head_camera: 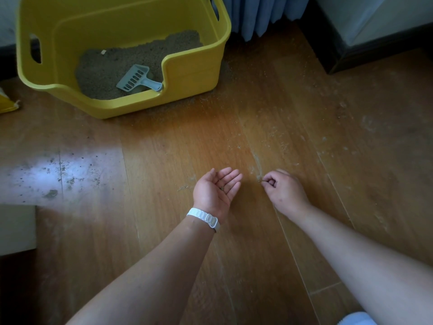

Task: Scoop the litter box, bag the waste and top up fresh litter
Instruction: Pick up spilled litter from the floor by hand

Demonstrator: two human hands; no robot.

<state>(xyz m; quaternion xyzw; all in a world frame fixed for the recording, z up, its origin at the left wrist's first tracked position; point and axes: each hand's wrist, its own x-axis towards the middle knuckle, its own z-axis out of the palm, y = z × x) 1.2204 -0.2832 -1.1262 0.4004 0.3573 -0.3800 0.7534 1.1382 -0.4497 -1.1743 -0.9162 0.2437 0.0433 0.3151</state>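
Observation:
A yellow litter box (192, 73) stands on the wooden floor at the upper left, partly filled with grey-brown litter (105, 66). A pale blue slotted scoop (138, 78) lies on the litter near the box's low front opening. My left hand (214, 191) is held palm up just above the floor, fingers straight, with a few litter grains (221, 187) lying in the palm. To its right, my right hand (284, 191) pinches spilled litter grains (260, 178) off the floor between thumb and forefinger.
Loose litter is scattered over the floor (257, 109) around the box and along the plank seam. A yellow bag corner (8, 103) shows at the left edge. Blue curtains (262, 15) hang behind, dark furniture (351, 50) stands at upper right, and a pale block (16, 228) sits at left.

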